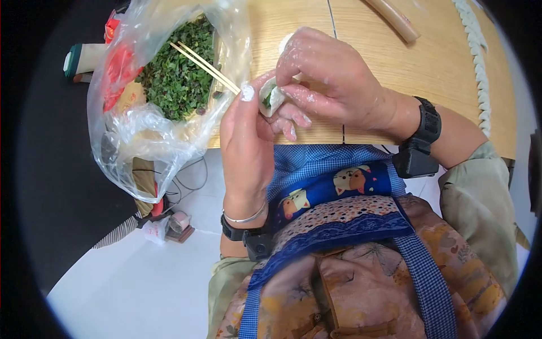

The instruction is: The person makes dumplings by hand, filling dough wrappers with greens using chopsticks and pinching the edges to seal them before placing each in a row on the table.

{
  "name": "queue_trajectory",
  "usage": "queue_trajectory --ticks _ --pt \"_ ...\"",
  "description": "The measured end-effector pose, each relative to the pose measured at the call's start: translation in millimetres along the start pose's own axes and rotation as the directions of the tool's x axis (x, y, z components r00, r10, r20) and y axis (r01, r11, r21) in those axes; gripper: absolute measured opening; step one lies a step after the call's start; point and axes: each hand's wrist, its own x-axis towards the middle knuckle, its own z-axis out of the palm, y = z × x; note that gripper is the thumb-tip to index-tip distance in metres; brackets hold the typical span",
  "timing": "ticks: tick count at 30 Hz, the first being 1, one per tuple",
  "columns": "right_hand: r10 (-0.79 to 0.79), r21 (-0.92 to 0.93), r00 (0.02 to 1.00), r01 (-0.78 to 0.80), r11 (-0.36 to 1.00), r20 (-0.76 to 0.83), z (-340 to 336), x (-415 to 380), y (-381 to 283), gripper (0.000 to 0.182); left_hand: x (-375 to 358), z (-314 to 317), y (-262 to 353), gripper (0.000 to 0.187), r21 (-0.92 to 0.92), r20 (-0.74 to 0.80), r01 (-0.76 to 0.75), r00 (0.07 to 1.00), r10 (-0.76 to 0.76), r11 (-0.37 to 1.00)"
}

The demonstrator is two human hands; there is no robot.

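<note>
A small dumpling [274, 101], a white dough wrapper with green filling showing at its side, is between my two hands just over the table's near edge. My left hand [248, 127] cradles it from below, its thumb raised and dusted with flour. With fingers bent in a pinch, my right hand [336, 85] grips the wrapper's upper edge; those fingertips are partly hidden. A pair of chopsticks [197, 61] slants across chopped green filling [179, 70] in a clear plastic bag [149, 138], their near ends close to my left thumb.
A wooden rolling pin [395, 21] lies at the back of the wooden table [435, 73]. Along the right side runs a row of white dough pieces [475, 53]. A pale disc, perhaps a wrapper [285, 42], is partly behind my right hand. Cables [192, 178] hang below the bag.
</note>
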Motion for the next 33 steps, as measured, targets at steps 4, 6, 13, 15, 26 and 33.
queue_trajectory --ticks 4,6,13,15,26,33 --pt "0.094 0.028 0.995 -0.095 0.995 0.027 -1 0 0 0.012 -1 -2 -3 0.032 0.309 -0.038 0.008 0.999 0.004 0.951" --pt "0.096 0.018 0.995 -0.097 0.995 0.030 -1 1 1 0.011 1 -5 -4 0.032 0.286 -0.029 0.002 1.000 0.007 0.958" --pt "0.070 0.012 0.997 -0.070 0.998 -0.023 1 2 3 0.013 4 -7 -9 0.028 0.268 -0.028 -0.056 0.997 0.066 0.962" --pt "0.064 0.010 0.998 -0.064 0.998 -0.019 0 3 2 0.015 4 -12 -10 0.029 0.250 -0.006 -0.081 0.996 0.086 0.965" --pt "0.200 0.171 0.944 -0.249 0.953 0.264 -4 -2 1 0.025 2 -25 -16 0.026 0.147 0.045 -0.231 0.973 0.226 0.962" --pt "0.137 0.154 0.963 -0.176 0.972 0.230 -1 -3 3 0.021 1 -24 -13 0.020 0.152 0.043 -0.221 0.975 0.217 0.963"
